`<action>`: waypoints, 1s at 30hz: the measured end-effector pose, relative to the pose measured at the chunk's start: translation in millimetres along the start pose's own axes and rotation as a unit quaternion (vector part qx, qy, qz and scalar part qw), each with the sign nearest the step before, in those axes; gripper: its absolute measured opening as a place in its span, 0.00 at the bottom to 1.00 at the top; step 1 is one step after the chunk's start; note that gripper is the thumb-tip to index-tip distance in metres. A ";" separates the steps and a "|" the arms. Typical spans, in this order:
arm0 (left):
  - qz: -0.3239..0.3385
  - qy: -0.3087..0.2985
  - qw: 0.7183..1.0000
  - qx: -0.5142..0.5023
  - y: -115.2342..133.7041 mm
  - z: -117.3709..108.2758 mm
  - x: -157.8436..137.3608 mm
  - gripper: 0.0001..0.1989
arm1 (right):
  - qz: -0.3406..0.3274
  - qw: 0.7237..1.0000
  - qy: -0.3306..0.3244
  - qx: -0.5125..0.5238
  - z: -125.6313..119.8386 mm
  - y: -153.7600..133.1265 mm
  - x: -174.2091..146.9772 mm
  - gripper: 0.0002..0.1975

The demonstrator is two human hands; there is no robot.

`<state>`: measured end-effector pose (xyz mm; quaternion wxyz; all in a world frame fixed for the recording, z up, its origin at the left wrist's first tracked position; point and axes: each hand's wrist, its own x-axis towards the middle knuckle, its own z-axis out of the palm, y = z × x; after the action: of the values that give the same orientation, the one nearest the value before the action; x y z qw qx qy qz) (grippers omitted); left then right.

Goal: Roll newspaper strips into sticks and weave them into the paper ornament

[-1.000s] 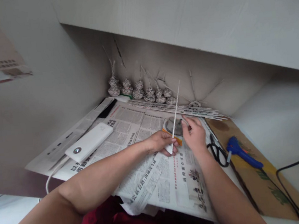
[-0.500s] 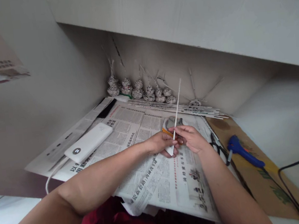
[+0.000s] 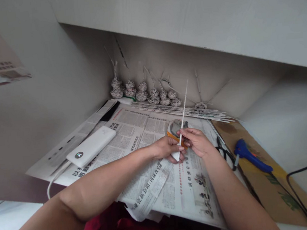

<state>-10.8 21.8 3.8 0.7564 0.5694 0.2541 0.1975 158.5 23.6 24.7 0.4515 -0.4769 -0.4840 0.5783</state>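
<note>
Both hands meet over the newspaper sheets (image 3: 174, 186) and hold one thin rolled paper stick (image 3: 184, 111), which slants up and away. My left hand (image 3: 169, 149) is closed around its lower end, where a flat white flap of paper (image 3: 176, 155) shows between the fingers. Higher on the stick, the thumb and fingers of my right hand (image 3: 194, 140) pinch it. Just behind the hands lies a grey lump on an orange and white packet (image 3: 177, 127), partly covered by them.
Several woven paper gourds (image 3: 142, 90) line the back wall, behind a pile of paper sticks (image 3: 183, 110). A white power bank (image 3: 91, 147) with a cable lies left. Black-handled scissors (image 3: 224, 151) and a blue glue gun (image 3: 251, 156) on cardboard (image 3: 277, 193) are right.
The stick's tip has swung slightly to the right. Both hands keep their hold, and the paper flap at the lower end has turned a little.
</note>
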 end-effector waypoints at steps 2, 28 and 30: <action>0.002 -0.007 1.000 0.001 -0.6 -0.8 0.0 0.24 | 0.002 1.000 0.008 0.008 2.0 -0.2 0.0 0.14; 0.003 0.002 1.000 0.022 4.2 1.9 -2.4 0.26 | -0.005 0.999 0.048 0.022 4.6 0.9 0.5 0.14; -0.001 0.008 1.000 0.020 5.3 2.0 -2.6 0.27 | -0.002 0.999 0.032 0.015 4.1 0.8 -0.2 0.14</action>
<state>-11.7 20.3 9.7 0.7430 0.5826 0.2646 0.1965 154.4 22.8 24.3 0.4752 -0.4874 -0.4612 0.5691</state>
